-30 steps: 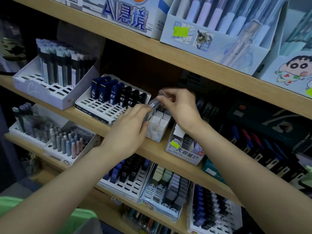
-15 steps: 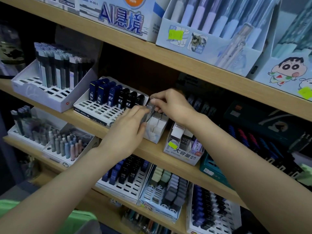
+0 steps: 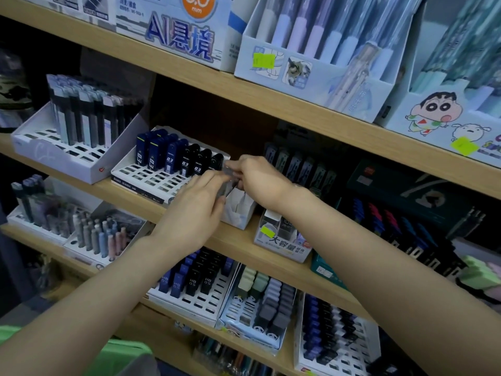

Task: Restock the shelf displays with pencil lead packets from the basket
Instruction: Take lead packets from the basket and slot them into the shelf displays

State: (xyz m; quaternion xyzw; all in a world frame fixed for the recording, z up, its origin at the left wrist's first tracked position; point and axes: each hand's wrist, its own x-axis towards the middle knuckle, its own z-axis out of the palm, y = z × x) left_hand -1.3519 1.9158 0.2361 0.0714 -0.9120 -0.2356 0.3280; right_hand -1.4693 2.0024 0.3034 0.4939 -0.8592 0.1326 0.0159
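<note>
Both hands are meeting over a small white divided box (image 3: 240, 213) that is sitting on the middle wooden shelf (image 3: 233, 246). The right hand (image 3: 260, 181) is reaching in from the right with its fingers (image 3: 238, 169) curled, and they are pinching the upper end of a translucent grey pencil lead packet (image 3: 230, 185). The packet is standing tilted just above the box's compartments, between the two hands. The left hand (image 3: 195, 213) is coming in from the left with its fingers (image 3: 214, 180) stretched out nearly straight, the tips touching the packet's side. Just left of the box, a white slotted tray (image 3: 151, 181) is holding a row of dark blue and black packets (image 3: 179, 161) marked 0.3. To the right of the box, a clear display case (image 3: 284, 244) is wearing a yellow sticker
</note>
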